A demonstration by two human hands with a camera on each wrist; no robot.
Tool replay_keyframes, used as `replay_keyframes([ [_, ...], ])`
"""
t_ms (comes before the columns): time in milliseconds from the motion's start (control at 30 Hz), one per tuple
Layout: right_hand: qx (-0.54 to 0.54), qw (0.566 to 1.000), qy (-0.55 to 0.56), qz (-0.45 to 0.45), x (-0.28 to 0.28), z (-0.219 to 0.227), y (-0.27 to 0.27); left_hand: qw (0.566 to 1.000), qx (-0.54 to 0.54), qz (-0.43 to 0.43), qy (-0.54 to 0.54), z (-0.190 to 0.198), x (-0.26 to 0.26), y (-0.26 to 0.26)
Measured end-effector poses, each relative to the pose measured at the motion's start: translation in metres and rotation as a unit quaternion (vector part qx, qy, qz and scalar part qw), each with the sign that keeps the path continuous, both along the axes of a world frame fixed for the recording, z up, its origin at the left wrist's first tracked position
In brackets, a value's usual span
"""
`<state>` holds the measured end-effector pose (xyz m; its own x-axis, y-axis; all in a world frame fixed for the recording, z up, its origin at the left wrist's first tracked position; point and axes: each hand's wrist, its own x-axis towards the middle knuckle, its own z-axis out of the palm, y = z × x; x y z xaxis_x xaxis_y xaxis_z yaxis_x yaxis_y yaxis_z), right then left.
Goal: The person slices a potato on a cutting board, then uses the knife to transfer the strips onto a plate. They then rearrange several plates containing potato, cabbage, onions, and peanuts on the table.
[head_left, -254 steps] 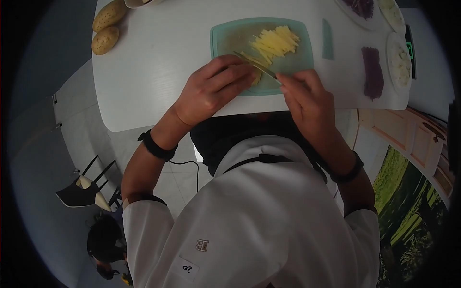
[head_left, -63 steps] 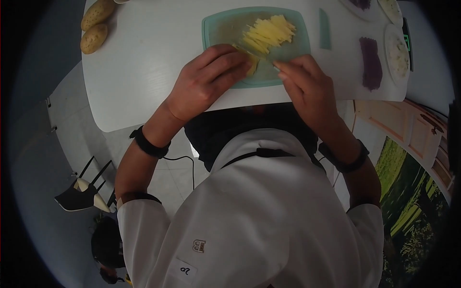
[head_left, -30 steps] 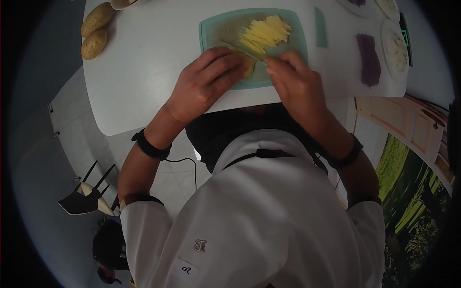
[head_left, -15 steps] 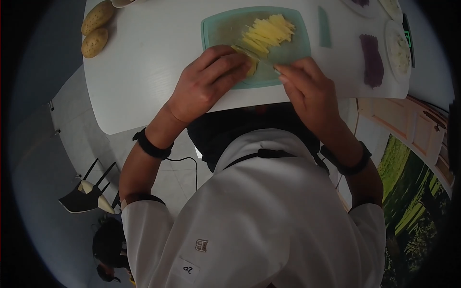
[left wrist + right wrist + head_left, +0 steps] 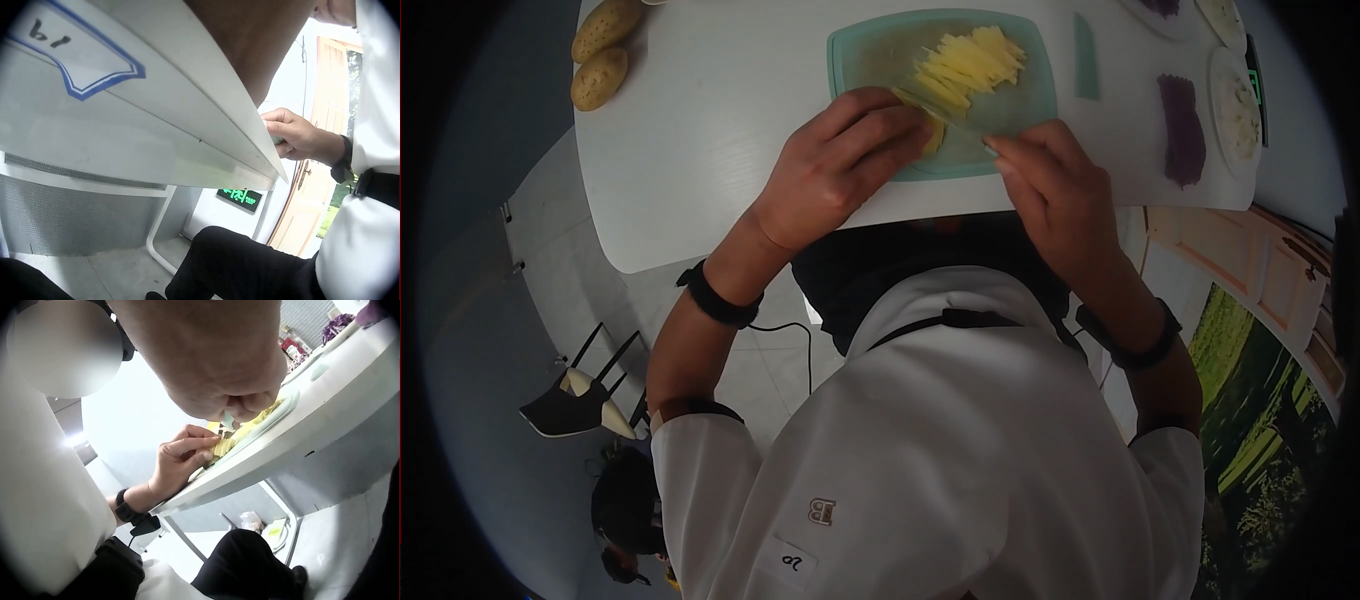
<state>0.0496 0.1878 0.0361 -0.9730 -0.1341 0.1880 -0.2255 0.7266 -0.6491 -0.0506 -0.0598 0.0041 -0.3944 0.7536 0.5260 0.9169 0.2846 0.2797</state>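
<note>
On the teal cutting board (image 5: pixel 870 50), my left hand (image 5: pixel 830 170) holds a piece of sliced potato (image 5: pixel 936 135) near the front edge. In the right wrist view, the fingertips of the left hand (image 5: pixel 178 456) pinch a row of thin potato slices (image 5: pixel 222 447). My right hand (image 5: pixel 1060 190) grips a small knife (image 5: pixel 962 121) by its handle. The blade slants across the potato, close in front of the left fingertips, and its tip reaches the far end of the piece. Cut yellow potato strips (image 5: pixel 980 60) lie heaped just beyond the blade.
Two whole potatoes (image 5: pixel 600 78) lie at the table's left edge. Right of the board are a flat teal blade-shaped piece (image 5: pixel 1086 58), a purple folded cloth-like piece (image 5: pixel 1182 130) and a plate (image 5: pixel 1220 125) of pale bits. Shredded purple food (image 5: pixel 337 328) sits beyond.
Over the last second, my right hand has drawn the knife back to the right, away from the left hand. The left hand keeps its hold on the potato. The head view has shifted slightly.
</note>
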Motion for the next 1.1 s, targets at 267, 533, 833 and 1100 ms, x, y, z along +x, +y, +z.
replay_keyframes([
  [267, 0.020, 0.999, -0.038, 0.033, -0.009, 0.005, 0.002, 1.000, 0.003, -0.002, -0.005, -0.001, 0.000, 0.000],
  [533, 0.054, 0.997, 0.060, -0.011, -0.016, -0.019, -0.016, 1.000, -0.003, -0.001, -0.007, 0.002, 0.000, 0.000],
  [833, -0.039, 0.999, 0.014, -0.034, -0.010, -0.011, -0.005, 1.000, -0.008, 0.003, -0.002, 0.003, 0.001, -0.001],
  [1100, 0.011, 1.000, 0.025, -0.009, -0.007, -0.012, -0.002, 1.000, -0.004, 0.008, 0.003, 0.001, 0.001, 0.000],
])
